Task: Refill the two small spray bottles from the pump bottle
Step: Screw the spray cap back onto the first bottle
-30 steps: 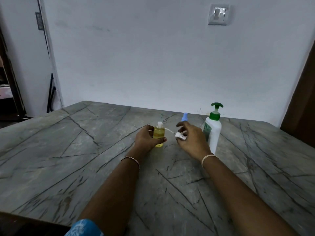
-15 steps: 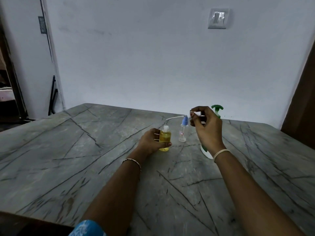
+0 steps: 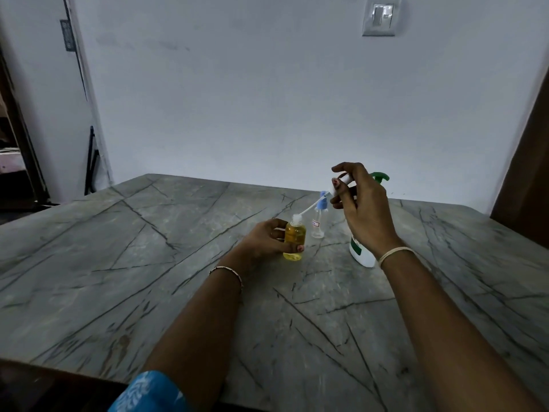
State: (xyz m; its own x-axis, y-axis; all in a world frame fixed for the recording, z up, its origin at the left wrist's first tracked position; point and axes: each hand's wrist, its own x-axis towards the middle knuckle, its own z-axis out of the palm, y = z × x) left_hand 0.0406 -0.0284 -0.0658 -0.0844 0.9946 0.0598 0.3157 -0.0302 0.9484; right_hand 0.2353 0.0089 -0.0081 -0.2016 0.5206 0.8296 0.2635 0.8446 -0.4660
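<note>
At the middle of the grey veined stone table [image 3: 142, 263], toward its far edge, a yellow spray bottle [image 3: 294, 237] is standing upright with its white neck uncapped. The left hand [image 3: 263, 239] is gripping it from the nine o'clock side, with the fingers curling round the far face and the thumb pressing across the lower front.

The right hand [image 3: 364, 212] is hovering above the table at the bottle's two o'clock. It is pinching a white spray cap [image 3: 342, 181] between thumb and fingertips, with the remaining fingers loosely curled. A thin white dip tube [image 3: 310, 207] is slanting down from that cap toward eight o'clock. Its lower end is sitting at the mouth of the yellow spray bottle; whether it is inside the neck cannot be told.

The clear spray bottle [image 3: 318, 226], bearing a blue spray top and a small label, is standing upright just beside the yellow one at its two o'clock. Neither hand is touching it, and the dip tube is crossing in front of its blue top.

The white pump bottle [image 3: 364, 257] is standing at the yellow bottle's three o'clock, largely hidden behind the right hand and wrist. Only its base and the green pump head [image 3: 379, 176] are showing.

A thin bracelet [image 3: 227, 270] is circling the left wrist and a pale band [image 3: 395, 252] the right. A switch plate [image 3: 379, 16] is sitting high on the white wall at twelve o'clock.
</note>
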